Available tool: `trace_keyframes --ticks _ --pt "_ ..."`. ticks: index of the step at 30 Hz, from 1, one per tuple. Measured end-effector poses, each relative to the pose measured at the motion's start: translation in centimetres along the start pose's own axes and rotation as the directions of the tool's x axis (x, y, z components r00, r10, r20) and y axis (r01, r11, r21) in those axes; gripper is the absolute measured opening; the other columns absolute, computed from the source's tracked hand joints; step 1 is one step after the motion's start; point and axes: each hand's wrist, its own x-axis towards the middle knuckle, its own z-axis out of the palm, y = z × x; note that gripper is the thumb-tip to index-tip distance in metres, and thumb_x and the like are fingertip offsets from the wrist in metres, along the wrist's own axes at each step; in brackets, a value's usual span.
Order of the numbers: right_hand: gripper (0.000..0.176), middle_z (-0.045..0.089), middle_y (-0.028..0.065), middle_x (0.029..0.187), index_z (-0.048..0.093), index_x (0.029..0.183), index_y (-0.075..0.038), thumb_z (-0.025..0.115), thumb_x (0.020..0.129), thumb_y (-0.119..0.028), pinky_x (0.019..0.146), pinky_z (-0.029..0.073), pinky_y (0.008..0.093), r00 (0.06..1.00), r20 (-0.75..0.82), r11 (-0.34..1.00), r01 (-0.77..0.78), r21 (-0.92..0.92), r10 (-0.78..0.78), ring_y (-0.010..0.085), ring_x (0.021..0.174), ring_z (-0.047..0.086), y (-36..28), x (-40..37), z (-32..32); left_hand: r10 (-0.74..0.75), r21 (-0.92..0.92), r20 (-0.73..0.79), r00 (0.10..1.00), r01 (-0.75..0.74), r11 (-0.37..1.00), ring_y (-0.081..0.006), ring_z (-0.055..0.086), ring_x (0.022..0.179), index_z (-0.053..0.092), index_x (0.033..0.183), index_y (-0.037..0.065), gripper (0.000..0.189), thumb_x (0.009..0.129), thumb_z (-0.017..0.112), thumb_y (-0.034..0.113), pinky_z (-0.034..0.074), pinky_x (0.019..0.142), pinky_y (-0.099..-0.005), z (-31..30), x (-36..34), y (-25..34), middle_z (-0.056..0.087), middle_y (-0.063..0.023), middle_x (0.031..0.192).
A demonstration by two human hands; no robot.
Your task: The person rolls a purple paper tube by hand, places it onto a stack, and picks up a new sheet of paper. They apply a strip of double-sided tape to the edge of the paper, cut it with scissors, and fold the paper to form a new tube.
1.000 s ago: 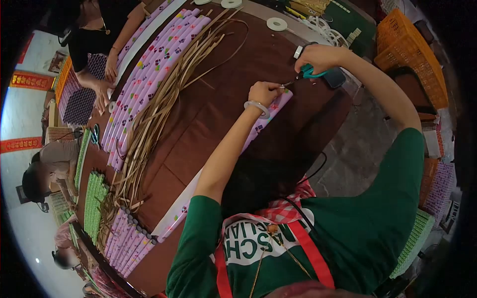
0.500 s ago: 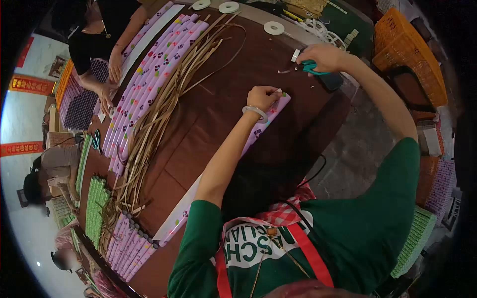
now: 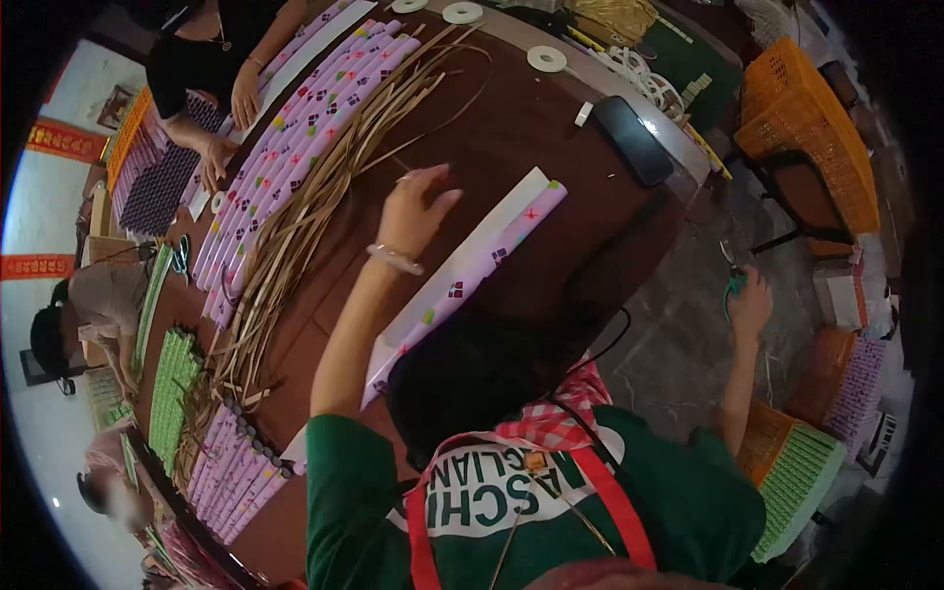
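Observation:
My left hand (image 3: 418,211), with a bracelet at the wrist, is raised over the brown table. Its thumb and fingers are apart, and nothing shows in them. Just right of it lies a lilac patterned strip of paper (image 3: 506,241), partly rolled, with a white edge and a dark object covering part of its near end. Off the table to the right, my right hand (image 3: 750,303) grips scissors (image 3: 733,279) with teal handles, their blades pointing away from me.
Several lilac rolls (image 3: 310,147) lie beside a bundle of brown strips (image 3: 295,265). A phone (image 3: 629,141), a white tape roll (image 3: 547,59) and a small white piece (image 3: 583,114) are at the right. Orange crates (image 3: 801,123) stand beyond. A co-worker's hands (image 3: 216,157) rest at the far left.
My left hand has let go of the lilac paper's far end and moved left. My right hand, with the scissors, has swung from above the phone down toward me, off the table.

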Motion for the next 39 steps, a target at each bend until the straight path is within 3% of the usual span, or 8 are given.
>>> trace_keyframes --ticks 2,3,10,17,22,25,29,39 --pt "0.053 0.051 0.0144 0.118 0.039 0.128 -0.007 0.062 0.085 -0.028 0.091 0.039 0.0367 0.952 0.019 0.197 -0.082 0.977 0.305 0.0248 0.111 0.049 1.3 1.2 1.7 0.0 0.168 -0.062 0.998 0.01 0.986 -0.0293 0.058 0.094 0.061 0.104 0.004 0.027 0.079 0.063 0.015 0.046 0.08 -0.0341 -5.7 -4.2 1.2 0.062 -0.0138 0.101" --pt "0.058 0.046 0.0162 0.127 0.039 0.13 -0.009 0.064 0.083 -0.031 0.098 0.034 0.039 0.956 -0.007 0.489 -0.145 0.86 0.295 0.027 0.12 0.043 -1.2 0.4 -3.3 -0.044 0.149 -0.171 0.984 0.07 0.986 -0.0261 0.059 0.092 0.061 0.104 0.004 0.025 0.08 0.062 0.012 0.047 0.078 -0.0323 -7.6 -7.1 0.7 0.062 -0.0125 0.099" --pt "0.055 0.047 0.0156 0.127 0.043 0.129 -0.01 0.062 0.079 -0.023 0.093 0.039 0.0383 0.795 -0.335 0.438 0.571 0.694 -0.506 0.031 0.117 0.046 -16.9 6.7 -9.9 -0.441 -0.023 -0.63 0.639 0.553 0.833 -0.0117 0.059 0.086 0.062 0.105 0.004 0.021 0.084 0.059 0.004 0.048 0.075 -0.0243 -11.8 -26.6 4.0 0.063 -0.0052 0.095" --pt "0.052 0.057 0.017 0.112 0.049 0.123 -0.008 0.062 0.081 -0.035 0.085 0.043 0.0385 0.661 -0.394 0.366 0.711 0.6 -0.638 0.0317 0.103 0.055 -33.9 17.5 -10.7 -0.37 0.196 -0.711 0.599 0.673 0.713 -0.0249 0.061 0.086 0.062 0.099 0.001 0.019 0.082 0.06 0.007 0.047 0.075 -0.0317 -10.7 -38.3 2.8 0.063 -0.0125 0.093" --pt "0.04 0.052 0.0178 0.118 0.053 0.118 -0.004 0.051 0.09 -0.033 0.088 0.042 0.0397 0.548 -0.492 0.624 0.782 0.012 -0.677 0.0327 0.106 0.052 -36.4 16.9 -10.5 -0.349 0.321 -0.674 0.652 0.683 0.656 -0.0316 0.057 0.088 0.062 0.1 0.004 0.022 0.08 0.061 0.011 0.046 0.076 -0.0385 -10.0 -40.4 1.9 0.061 -0.0134 0.096" --pt "0.028 0.054 0.014 0.114 0.055 0.114 -0.003 0.048 0.092 -0.02 0.09 0.041 0.0379 0.319 -0.623 0.097 0.926 0.364 -0.714 0.0293 0.105 0.052 -36.2 8.1 -14.2 -0.265 0.403 -0.637 0.724 0.606 0.686 -0.0318 0.057 0.094 0.062 0.101 0.004 0.023 0.079 0.062 0.011 0.045 0.081 -0.0385 -9.6 -40.3 0.8 0.061 -0.0136 0.102" --pt "0.034 0.055 0.0132 0.11 0.055 0.111 -0.006 0.062 0.079 -0.016 0.09 0.04 0.0376 -0.063 -0.374 -0.196 0.924 0.329 -0.925 0.0306 0.105 0.051 -33.2 -2.2 -17.8 -0.266 0.465 -0.548 0.793 0.553 0.691 -0.027 0.051 0.105 0.058 0.106 0.008 0.035 0.073 0.066 0.016 0.041 0.09 -0.0379 -9.2 -37.8 0.7 0.057 -0.0088 0.108" --pt "0.036 0.049 0.0127 0.107 0.051 0.107 -0.004 0.063 0.073 -0.004 0.087 0.04 0.0374 -0.074 -0.244 -0.163 0.916 0.366 -0.967 0.0335 0.103 0.048 -33.7 -1.7 -13.6 -0.42 0.592 -0.381 0.824 0.566 0.573 -0.0233 0.052 0.105 0.052 0.111 0.007 0.042 0.074 0.065 0.022 0.038 0.094 -0.0374 -9.8 -37.5 -2.9 0.054 -0.0055 0.114"
